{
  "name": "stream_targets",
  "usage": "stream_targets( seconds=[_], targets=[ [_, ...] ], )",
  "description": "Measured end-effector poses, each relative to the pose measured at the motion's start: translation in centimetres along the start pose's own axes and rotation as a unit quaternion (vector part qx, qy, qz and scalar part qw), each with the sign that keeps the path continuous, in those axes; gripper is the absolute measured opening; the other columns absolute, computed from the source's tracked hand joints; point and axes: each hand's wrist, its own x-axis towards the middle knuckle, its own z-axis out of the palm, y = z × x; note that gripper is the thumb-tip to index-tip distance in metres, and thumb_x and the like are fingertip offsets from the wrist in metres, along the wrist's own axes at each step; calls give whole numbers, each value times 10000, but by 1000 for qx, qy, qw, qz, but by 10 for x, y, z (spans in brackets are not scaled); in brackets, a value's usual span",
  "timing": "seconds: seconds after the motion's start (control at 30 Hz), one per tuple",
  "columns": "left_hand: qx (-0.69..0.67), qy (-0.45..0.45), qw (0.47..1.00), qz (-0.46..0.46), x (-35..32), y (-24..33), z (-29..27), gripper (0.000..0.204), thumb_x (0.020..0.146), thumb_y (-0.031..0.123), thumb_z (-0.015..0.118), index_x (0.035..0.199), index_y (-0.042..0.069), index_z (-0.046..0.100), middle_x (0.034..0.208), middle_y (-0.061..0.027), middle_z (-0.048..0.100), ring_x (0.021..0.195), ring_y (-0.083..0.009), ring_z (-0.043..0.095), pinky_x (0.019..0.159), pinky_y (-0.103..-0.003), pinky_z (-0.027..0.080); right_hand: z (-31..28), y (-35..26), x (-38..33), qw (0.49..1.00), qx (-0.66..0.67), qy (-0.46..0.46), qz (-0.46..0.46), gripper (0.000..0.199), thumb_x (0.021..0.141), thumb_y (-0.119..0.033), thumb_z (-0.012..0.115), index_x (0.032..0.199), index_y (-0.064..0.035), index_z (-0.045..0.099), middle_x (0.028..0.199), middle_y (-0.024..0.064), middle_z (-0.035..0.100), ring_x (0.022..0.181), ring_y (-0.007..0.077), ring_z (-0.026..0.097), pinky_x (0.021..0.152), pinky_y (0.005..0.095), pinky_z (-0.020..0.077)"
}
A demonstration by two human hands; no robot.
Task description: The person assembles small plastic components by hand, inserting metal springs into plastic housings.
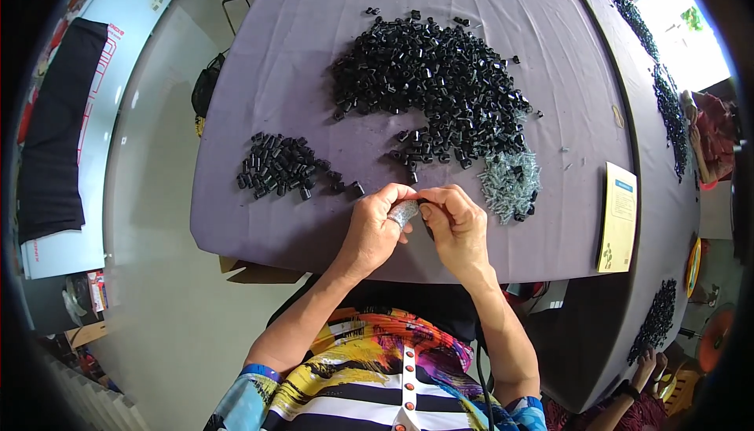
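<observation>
- The table [275, 219], under a purple-grey cloth, carries everything loose; there is no bin, tray or box on it, so the sorting is done by heaps alone.
- The big heap of black plastic pieces [436, 85] lies far from the person, well beyond the hands, spread wide like unsorted stock.
- The small heap of black pieces [283, 166] sits to the left and nearer, apart from the big one, within easy reach of the left hand.
- The pile of silvery screws [509, 184] lies just right of the hands, touching the big heap's lower edge and close to the right hand.
- A yellow paper sheet [620, 215] rests flat at the table's right.
- The left hand [377, 227] and right hand [455, 223] meet over the near edge, fingers curled and pinched together.
- A small silvery thing [404, 213], perhaps a clutch of screws, sits in the left fingers; the right fingertips close on a dark bit beside it, too small to tell.
</observation>
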Motion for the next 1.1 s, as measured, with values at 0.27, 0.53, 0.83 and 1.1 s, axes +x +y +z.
stream_targets(
  seconds=[0.27, 0.53, 0.83, 1.1],
  targets=[
    [-30, 12, 999, 22, -1, 0, 5, 165, 917, -40, 473, 1030, -21, 592, 828, -32, 636, 692, -70, 601, 606, -224, 513, 7, 4, -9, 998, -32, 43, -42, 197, 792, 18, 641, 985, -18, 627, 948, 137, 659, 760, 288, 659, 659, 334, 528],
    [-22, 10, 1000, 18, -4, 7, 26, 106, 931, 10, 504, 1023, -4, 557, 826, -42, 626, 719, -78, 588, 632, -242, 517, -9, 5, -12, 991, -120, 35, -56, 236, 734, 47, 632, 960, -19, 611, 924, 114, 659, 758, 288, 626, 667, 362, 511],
    [114, 52, 986, 107, 3, -3, 33, 98, 859, -46, 570, 937, 10, 591, 740, -23, 619, 676, -52, 537, 594, -238, 462, -8, 15, -19, 983, -151, 68, -74, 257, 715, 41, 649, 960, -33, 622, 895, 93, 641, 768, 285, 579, 692, 362, 486],
    [157, 97, 964, 191, 3, -16, 37, 145, 811, -55, 590, 911, 49, 581, 737, -167, 624, 648, -253, 659, 584, -312, 488, -6, 19, -23, 981, -154, 92, -74, 164, 731, -1, 668, 892, -32, 660, 840, 97, 592, 753, 291, 541, 670, 378, 454]
  ],
)
